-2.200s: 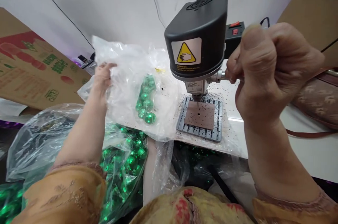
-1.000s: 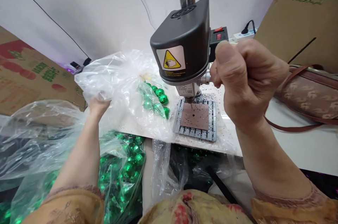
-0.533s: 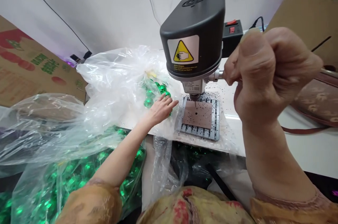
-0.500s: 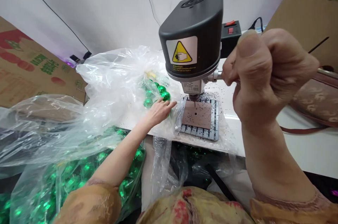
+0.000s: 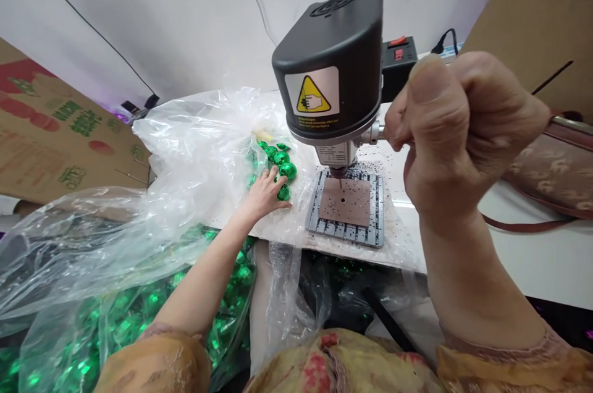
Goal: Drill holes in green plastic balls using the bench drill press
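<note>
Over a small pile of shiny green balls (image 5: pixel 288 170) on the table, my left hand (image 5: pixel 265 194) is spread, its fingertips among the balls. One ball shows between thumb and forefinger, but the hand is not closed on it. My right hand (image 5: pixel 456 127) is wrapped around the feed handle (image 5: pixel 378 132) of a black bench drill press (image 5: pixel 327 59). Below the drill's chuck (image 5: pixel 340 172), the bit points down above a brown board (image 5: pixel 345 211) with a dark hole. That board lies on a slotted grey metal base (image 5: pixel 377 232) strewn with dark chips.
Clear plastic sheeting (image 5: pixel 185 139) is bunched at the left of the table. A clear bag of many green balls (image 5: pixel 125 319) sits below it. Cardboard boxes stand at left (image 5: pixel 69 127) and right (image 5: pixel 523 16). A patterned bag (image 5: pixel 546 170) lies at right, behind my wrist.
My left hand has moved left and slightly down from beside the base onto the green balls, and its fingers have spread. My right hand still grips the handle.
</note>
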Action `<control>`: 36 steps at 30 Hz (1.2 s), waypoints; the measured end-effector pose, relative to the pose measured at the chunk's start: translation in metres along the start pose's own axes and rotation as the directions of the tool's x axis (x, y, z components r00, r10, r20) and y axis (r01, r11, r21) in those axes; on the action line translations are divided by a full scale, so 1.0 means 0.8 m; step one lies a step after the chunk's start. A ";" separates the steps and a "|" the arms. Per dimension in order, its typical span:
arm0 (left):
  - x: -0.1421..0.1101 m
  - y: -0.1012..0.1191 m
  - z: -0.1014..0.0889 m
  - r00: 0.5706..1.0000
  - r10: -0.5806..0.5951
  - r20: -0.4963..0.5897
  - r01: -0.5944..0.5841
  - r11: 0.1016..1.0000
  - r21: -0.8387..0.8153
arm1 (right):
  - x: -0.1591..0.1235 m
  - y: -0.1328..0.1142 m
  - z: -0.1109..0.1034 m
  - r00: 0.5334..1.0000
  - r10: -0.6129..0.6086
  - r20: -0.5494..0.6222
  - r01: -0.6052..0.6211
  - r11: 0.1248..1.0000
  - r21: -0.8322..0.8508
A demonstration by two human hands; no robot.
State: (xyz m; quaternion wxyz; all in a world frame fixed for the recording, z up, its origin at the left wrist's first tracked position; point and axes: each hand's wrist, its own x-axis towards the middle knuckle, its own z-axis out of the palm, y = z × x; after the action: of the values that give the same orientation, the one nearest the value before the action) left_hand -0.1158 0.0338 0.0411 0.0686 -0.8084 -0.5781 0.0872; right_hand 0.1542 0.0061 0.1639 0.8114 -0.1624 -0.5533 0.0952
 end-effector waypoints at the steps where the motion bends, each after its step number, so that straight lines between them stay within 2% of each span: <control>1: 0.004 -0.002 0.000 0.999 -0.007 0.031 0.007 1.000 -0.008 | 0.000 0.001 0.000 1.000 -0.007 0.003 0.007 1.000 -0.004; 6: 0.015 -0.022 0.007 0.963 -0.225 0.149 0.232 0.972 -0.036 | 0.000 0.002 0.000 0.999 -0.034 -0.002 0.034 0.999 0.016; 9: 0.015 -0.035 0.018 0.967 -0.212 0.138 0.233 0.960 -0.154 | -0.001 0.001 -0.001 1.000 -0.026 0.002 0.026 0.999 0.026; 15: 0.016 -0.037 0.042 0.989 -0.146 -0.006 0.136 0.934 -0.329 | -0.002 -0.005 -0.003 0.999 0.033 0.007 -0.033 0.999 -0.023; 20: 0.017 -0.027 0.044 0.985 -0.125 -0.121 0.061 0.901 -0.430 | -0.001 -0.003 -0.002 1.000 -0.004 -0.004 0.004 1.000 0.008; 22: 0.015 -0.023 0.040 0.960 -0.201 -0.194 0.089 0.879 -0.469 | -0.001 -0.002 -0.002 1.000 -0.002 -0.008 0.003 1.000 0.012; 25: 0.005 -0.012 0.031 0.898 -0.339 -0.279 0.158 0.842 -0.517 | -0.001 -0.002 -0.003 1.000 -0.002 0.006 0.002 1.000 0.009; 27: -0.006 0.000 0.027 0.925 -0.264 -0.275 0.094 0.857 -0.507 | -0.002 -0.002 -0.004 1.000 -0.001 0.014 0.001 1.000 0.004; 29: -0.018 0.014 0.026 0.960 -0.106 -0.257 -0.025 0.888 -0.460 | -0.002 -0.002 -0.004 1.000 0.011 0.015 -0.011 1.000 -0.002; 30: -0.024 0.021 0.027 0.962 -0.051 -0.267 -0.074 0.896 -0.439 | -0.003 -0.002 -0.004 1.000 0.014 0.019 -0.014 1.000 -0.005; 31: -0.030 0.028 0.027 0.953 -0.037 -0.300 -0.102 0.896 -0.433 | -0.003 -0.001 -0.004 1.000 0.009 0.020 -0.009 1.000 -0.006; 33: -0.039 0.040 0.026 0.901 -0.124 -0.416 -0.108 0.864 -0.491 | -0.003 0.001 -0.004 1.000 -0.024 0.014 0.024 1.000 -0.001; 36: -0.047 0.057 0.012 0.765 -0.352 -0.539 -0.131 0.735 -0.666 | -0.003 0.003 -0.003 0.999 -0.049 -0.002 0.049 0.999 0.005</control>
State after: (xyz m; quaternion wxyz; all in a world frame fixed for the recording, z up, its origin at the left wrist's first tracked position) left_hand -0.0880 -0.0163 0.0243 -0.0303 -0.7192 -0.5616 -0.4080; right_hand 0.1554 0.0072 0.1601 0.8145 -0.1469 -0.5560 0.0767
